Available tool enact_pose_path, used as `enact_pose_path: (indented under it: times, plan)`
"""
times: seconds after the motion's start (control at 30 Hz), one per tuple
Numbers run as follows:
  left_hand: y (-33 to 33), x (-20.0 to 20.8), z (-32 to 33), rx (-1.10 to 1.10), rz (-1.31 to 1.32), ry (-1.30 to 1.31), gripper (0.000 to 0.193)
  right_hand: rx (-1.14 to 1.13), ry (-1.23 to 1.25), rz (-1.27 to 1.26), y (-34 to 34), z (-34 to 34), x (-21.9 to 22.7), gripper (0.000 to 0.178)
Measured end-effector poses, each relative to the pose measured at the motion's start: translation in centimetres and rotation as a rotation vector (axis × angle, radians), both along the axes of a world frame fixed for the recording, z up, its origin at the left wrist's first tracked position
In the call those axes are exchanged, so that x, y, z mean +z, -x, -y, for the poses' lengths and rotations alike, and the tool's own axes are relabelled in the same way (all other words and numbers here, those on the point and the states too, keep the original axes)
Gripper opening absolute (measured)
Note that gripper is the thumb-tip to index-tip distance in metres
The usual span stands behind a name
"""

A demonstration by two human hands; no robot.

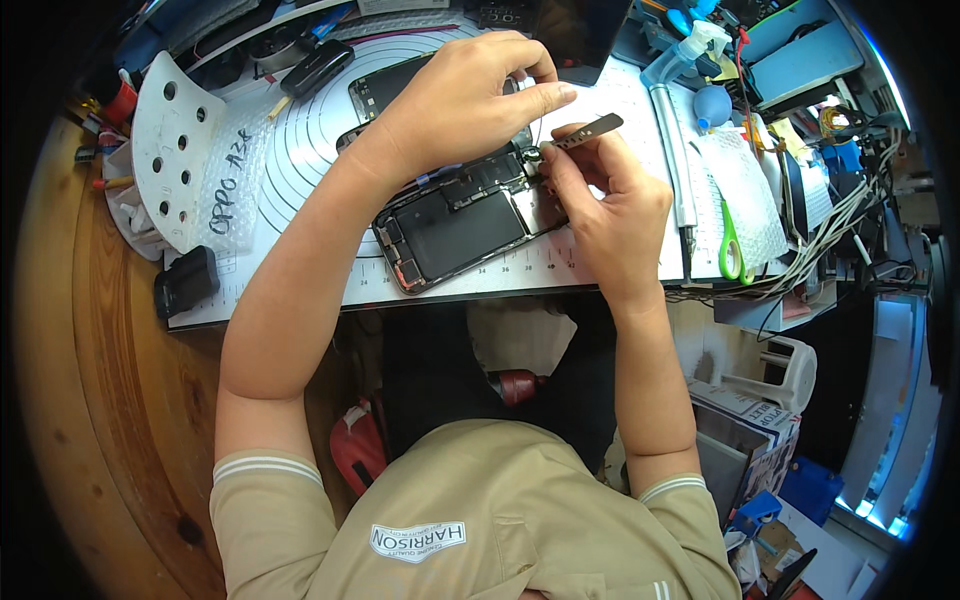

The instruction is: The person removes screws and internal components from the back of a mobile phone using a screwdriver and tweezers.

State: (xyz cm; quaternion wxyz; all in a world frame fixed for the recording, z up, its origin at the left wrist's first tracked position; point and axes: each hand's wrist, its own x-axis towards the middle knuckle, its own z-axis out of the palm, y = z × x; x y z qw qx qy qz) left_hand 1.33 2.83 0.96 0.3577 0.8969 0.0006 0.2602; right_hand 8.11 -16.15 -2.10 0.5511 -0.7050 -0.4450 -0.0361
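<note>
An opened smartphone (455,235) lies tilted on the mat, its dark battery and inner parts exposed. My right hand (615,195) pinches metal tweezers (590,130) at the phone's upper right end. The tweezers' flat rear end points up and right, while their tips are hard to make out among small parts. Above that same end hovers my left hand (490,95), fingers curled and thumb stretched toward the right. Whatever it holds, if anything, is hidden behind the fingers. Partly covered by my left hand and forearm, a dark phone panel (375,92) lies farther back.
Green-handled scissors (733,245) and bubble wrap (745,185) lie on the right, beside a long silver tool (675,160). A blue air blower (712,105) stands behind them. On the left are a white perforated holder (165,150) and a black case (187,282) at the table edge.
</note>
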Motion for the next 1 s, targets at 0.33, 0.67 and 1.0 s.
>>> enact_pose_path:
  times: [0.33,0.67,1.0]
  plan:
    - [-0.1,-0.1,0.0,0.013,-0.003,-0.011,0.028,0.055,0.068,-0.003,-0.2,-0.4,1.4,0.007]
    - [-0.1,0.0,0.0,0.01,0.023,-0.023,0.027,0.049,-0.002,-0.269,-1.0,-0.5,-0.2,0.01]
    - [0.1,0.0,-0.1,-0.05,0.001,-0.009,0.02,0.028,-0.029,-0.232,0.1,-0.1,-0.4,0.006]
